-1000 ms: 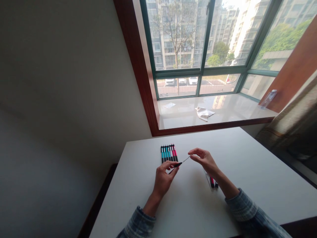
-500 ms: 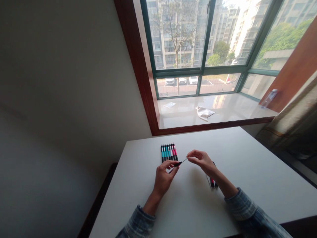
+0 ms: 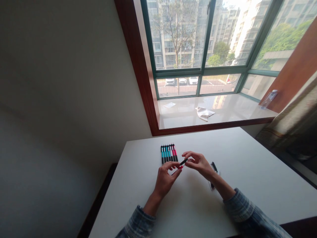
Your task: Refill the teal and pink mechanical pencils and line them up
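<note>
Handling of pen parts in both hands above the white desk. The left hand pinches a red pen part between thumb and fingers; the right hand, just beside it, appears to grip the far end of a black pen section. The two parts lie close together at a slant between the fingertips; whether they are joined cannot be told at this scale. Beyond the left hand lies a row of retractable pens, turquoise barrels to the left and red to the right. Near the right wrist, partly hidden by it, rest loose pen parts, among them a black piece. The step in hand is judged to be a two-handed alignment of small parts; the next move would call for a steady left pinch and fine adjustment by the right fingertips along a common axis.
</note>
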The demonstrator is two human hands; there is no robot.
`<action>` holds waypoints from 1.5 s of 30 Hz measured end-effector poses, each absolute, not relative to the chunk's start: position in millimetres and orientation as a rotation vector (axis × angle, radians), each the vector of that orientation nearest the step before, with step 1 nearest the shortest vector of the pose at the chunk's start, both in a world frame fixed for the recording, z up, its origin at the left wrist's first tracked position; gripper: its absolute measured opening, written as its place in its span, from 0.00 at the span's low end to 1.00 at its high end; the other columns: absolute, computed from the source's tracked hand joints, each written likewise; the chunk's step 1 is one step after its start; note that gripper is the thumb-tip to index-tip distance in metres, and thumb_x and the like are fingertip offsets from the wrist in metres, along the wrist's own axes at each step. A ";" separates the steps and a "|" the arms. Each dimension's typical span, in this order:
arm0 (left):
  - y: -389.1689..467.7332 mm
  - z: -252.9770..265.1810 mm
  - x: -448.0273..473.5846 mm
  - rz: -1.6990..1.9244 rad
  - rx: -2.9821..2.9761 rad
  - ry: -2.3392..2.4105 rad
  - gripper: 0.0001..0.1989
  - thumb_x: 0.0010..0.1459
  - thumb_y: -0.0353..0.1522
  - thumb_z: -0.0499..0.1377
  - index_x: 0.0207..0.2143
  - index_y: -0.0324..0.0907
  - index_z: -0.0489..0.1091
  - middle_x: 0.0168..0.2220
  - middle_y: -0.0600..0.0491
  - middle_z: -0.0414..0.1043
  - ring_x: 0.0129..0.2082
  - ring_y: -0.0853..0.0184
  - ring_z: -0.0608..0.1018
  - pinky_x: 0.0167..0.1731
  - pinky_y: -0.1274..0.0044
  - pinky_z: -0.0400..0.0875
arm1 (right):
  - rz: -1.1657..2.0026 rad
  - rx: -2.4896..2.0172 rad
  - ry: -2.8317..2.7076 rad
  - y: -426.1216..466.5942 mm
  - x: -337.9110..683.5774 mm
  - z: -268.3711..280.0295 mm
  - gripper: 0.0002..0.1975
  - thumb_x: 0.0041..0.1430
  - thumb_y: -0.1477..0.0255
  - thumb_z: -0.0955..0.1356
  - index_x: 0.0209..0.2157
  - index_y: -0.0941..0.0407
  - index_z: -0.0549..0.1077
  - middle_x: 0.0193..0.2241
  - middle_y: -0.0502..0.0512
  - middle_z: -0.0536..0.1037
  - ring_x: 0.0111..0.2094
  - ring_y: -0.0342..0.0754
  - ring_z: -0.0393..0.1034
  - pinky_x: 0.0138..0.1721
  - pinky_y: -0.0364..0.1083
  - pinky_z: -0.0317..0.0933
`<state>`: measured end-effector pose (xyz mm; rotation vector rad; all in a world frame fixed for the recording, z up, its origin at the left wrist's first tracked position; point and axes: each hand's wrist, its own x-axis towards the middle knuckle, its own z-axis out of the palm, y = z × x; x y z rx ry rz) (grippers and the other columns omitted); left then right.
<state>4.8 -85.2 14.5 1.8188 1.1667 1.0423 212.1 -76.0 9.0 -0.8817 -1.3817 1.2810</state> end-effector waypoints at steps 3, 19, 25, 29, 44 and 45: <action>-84.3 11.9 3.6 1.044 1.815 1.188 0.08 0.57 0.37 0.67 0.38 0.46 0.82 0.37 0.50 0.82 0.35 0.61 0.77 0.37 0.70 0.72 | 1.300 -0.846 -1.220 -73.3 219.0 8.5 0.14 0.53 0.60 0.77 0.35 0.53 0.76 0.49 0.60 0.80 0.55 0.59 0.70 0.52 0.55 0.65; -79.9 10.3 -3.2 1.169 1.806 1.306 0.05 0.61 0.33 0.62 0.38 0.47 0.78 0.42 0.52 0.79 0.44 0.60 0.78 0.46 0.70 0.73 | 1.132 -1.102 -1.336 -72.3 242.9 12.5 0.15 0.56 0.61 0.74 0.41 0.55 0.81 0.40 0.58 0.82 0.41 0.53 0.77 0.42 0.51 0.71; -80.3 9.6 -3.1 1.155 1.813 1.292 0.05 0.61 0.32 0.61 0.38 0.46 0.78 0.42 0.52 0.79 0.44 0.61 0.79 0.46 0.69 0.74 | 1.214 -1.057 -1.346 -72.3 240.4 10.6 0.14 0.56 0.63 0.75 0.42 0.56 0.81 0.41 0.59 0.82 0.43 0.53 0.77 0.44 0.50 0.70; -80.8 9.6 -1.9 1.133 1.832 1.271 0.05 0.62 0.32 0.61 0.38 0.46 0.77 0.41 0.52 0.79 0.44 0.61 0.79 0.46 0.69 0.75 | 1.234 -1.038 -1.377 -73.1 236.1 10.1 0.13 0.57 0.63 0.75 0.41 0.56 0.80 0.42 0.58 0.82 0.44 0.53 0.77 0.47 0.51 0.69; -79.7 5.4 -3.2 1.134 1.827 1.290 0.04 0.61 0.32 0.62 0.38 0.47 0.77 0.41 0.54 0.79 0.44 0.61 0.79 0.45 0.69 0.75 | 1.198 -1.057 -1.385 -72.5 238.5 6.1 0.14 0.58 0.62 0.74 0.41 0.55 0.79 0.41 0.57 0.81 0.42 0.52 0.76 0.43 0.49 0.69; -80.0 6.2 -2.7 1.131 1.829 1.286 0.04 0.61 0.32 0.62 0.38 0.47 0.77 0.41 0.54 0.79 0.44 0.61 0.79 0.45 0.69 0.75 | 1.204 -1.052 -1.395 -72.5 237.0 5.8 0.13 0.58 0.62 0.74 0.42 0.55 0.79 0.42 0.57 0.81 0.43 0.52 0.76 0.45 0.49 0.69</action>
